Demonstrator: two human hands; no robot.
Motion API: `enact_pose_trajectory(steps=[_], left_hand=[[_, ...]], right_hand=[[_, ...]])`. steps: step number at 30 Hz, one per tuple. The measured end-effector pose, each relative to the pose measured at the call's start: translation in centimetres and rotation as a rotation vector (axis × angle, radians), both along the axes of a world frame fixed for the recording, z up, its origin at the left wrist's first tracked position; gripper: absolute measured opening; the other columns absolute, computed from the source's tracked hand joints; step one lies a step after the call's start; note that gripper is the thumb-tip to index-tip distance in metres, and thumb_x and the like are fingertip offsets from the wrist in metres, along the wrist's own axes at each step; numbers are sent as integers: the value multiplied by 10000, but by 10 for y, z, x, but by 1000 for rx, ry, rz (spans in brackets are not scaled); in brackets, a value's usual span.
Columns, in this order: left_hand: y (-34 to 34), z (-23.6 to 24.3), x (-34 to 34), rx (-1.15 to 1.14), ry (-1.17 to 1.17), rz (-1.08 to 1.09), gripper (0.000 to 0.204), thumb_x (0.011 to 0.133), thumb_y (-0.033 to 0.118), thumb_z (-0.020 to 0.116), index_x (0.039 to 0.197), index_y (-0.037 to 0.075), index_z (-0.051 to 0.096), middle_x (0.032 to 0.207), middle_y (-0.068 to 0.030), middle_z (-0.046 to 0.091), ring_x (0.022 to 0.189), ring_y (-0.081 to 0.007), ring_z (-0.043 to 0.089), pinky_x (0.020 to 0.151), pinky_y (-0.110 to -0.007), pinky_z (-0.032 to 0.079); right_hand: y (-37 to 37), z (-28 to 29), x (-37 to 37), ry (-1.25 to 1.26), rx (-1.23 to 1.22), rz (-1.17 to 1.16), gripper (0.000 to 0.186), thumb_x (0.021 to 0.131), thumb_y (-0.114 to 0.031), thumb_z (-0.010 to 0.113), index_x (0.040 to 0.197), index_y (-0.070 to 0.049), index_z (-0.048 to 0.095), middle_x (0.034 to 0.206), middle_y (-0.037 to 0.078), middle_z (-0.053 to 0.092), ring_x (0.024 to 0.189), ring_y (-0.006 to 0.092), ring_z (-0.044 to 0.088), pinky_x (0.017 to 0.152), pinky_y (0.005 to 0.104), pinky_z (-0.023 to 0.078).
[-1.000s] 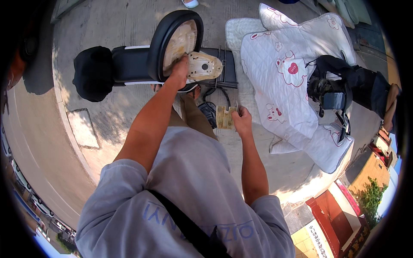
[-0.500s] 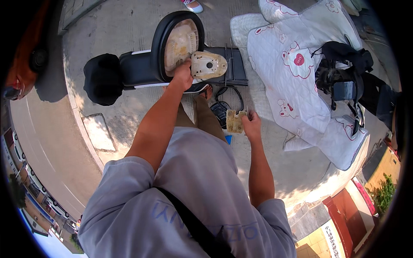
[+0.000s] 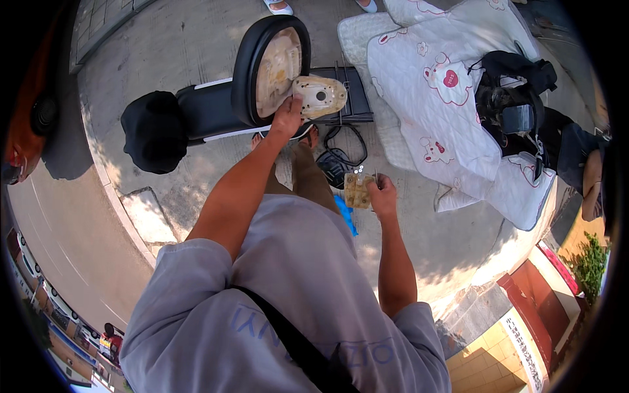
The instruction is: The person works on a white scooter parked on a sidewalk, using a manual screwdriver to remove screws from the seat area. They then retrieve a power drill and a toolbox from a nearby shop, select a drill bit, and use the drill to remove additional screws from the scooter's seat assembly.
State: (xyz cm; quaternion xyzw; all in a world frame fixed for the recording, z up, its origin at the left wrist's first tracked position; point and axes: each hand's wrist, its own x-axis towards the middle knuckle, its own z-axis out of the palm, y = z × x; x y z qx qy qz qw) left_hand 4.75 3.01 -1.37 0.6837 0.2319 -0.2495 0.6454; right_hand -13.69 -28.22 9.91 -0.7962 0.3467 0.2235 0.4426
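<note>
A black-rimmed padded piece with a cream plastic underside (image 3: 274,73) stands on edge over a long black seat (image 3: 208,108). Beside it lies a rounded cream plate (image 3: 322,97) with a central hole and small holes. My left hand (image 3: 287,119) is closed at the plate's left edge, its fingertips partly hidden against the padded piece. Lower right, my right hand (image 3: 382,195) pinches a small yellowish plastic block (image 3: 357,195) divided into compartments. Thin metal shows by those fingers, too small to name. Small white round bits lie at or just beyond the block's upper edge.
A black rack (image 3: 357,98) extends from the seat's right end. A black bag (image 3: 333,169) with a looped strap and a blue item (image 3: 346,215) lie below. A white quilted cover (image 3: 426,98) spreads at right; a black-covered bulky part (image 3: 155,132) is at left.
The yellowish block has tilted, so its compartments show more plainly. My left hand has shifted slightly right along the plate. More of the blue item shows, and a second white shoe appears at the top.
</note>
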Motion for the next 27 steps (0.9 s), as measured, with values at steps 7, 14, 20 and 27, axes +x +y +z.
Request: enact_pose_trajectory(steps=[7,14,20,27], left_hand=[[11,38,-26,111,-122,-243,626,1081,455,513,1531,38,390,788,-120,672,737,-236,664,751,-392,534],[37,32,-59,180,-197,-381,670,1037,334,603,1601,100,327,925,-185,737,918,-367,734,859,-436,544],[60,31,-100,202,-136,-543,520,962,219,718,1415,23,557,862,-68,694,816,-172,666,797,-334,538],[72,2,-145,124,163,-840,485,876,106,768,1331,-2,638,910,-2,665,849,-100,627,799,-272,524]], right_hand=[[34,5,-32,-84,-34,-94,410,906,-148,688,1234,94,650,1060,123,735,933,159,678,840,314,553],[83,-16,-104,-117,29,-372,419,887,-181,715,1197,95,660,1017,111,731,897,150,668,807,315,556],[124,-40,-143,-79,-15,-452,457,874,-211,730,1205,96,658,993,122,739,873,151,677,773,327,560],[152,-96,-177,-114,43,-515,482,870,-255,732,1189,101,665,985,177,746,873,204,711,776,349,572]])
